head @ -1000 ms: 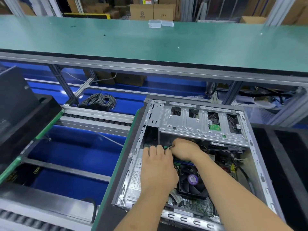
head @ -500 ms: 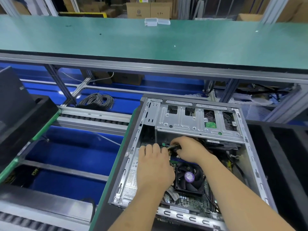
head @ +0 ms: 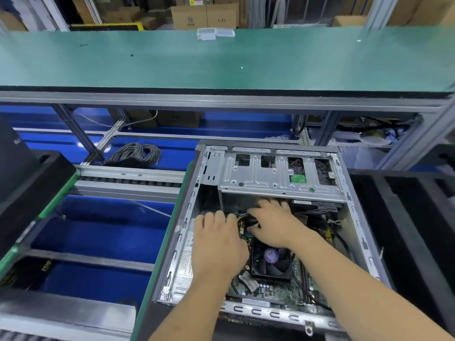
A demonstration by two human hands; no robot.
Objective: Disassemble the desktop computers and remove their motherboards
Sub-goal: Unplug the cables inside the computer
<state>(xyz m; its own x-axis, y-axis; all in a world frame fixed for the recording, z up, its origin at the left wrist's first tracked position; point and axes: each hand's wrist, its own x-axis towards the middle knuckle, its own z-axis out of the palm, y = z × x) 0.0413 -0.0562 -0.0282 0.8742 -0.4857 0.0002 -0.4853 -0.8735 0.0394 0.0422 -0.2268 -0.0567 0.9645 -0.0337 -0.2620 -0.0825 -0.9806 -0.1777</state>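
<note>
An open desktop case (head: 354,217) lies on its side in front of me, its metal drive cage (head: 275,178) at the far end. Inside lies the green motherboard (head: 278,290) with a black CPU fan (head: 270,262). My left hand (head: 219,242) rests palm down on the silver power supply (head: 184,264) at the case's left, fingers fairly straight. My right hand (head: 273,222) reaches under the drive cage and grips a bundle of yellow and black cables (head: 243,219) between thumb and fingers. The cable's connector is hidden.
A long green workbench (head: 221,60) runs across the far side, with a small clear box (head: 214,33) on it. Black foam trays stand at the left (head: 32,183) and right (head: 406,217). A coil of grey cable (head: 136,153) lies on the blue lower shelf.
My right hand has moved a little deeper under the drive cage while keeping hold of the cable bundle. The left hand has stayed on the power supply.
</note>
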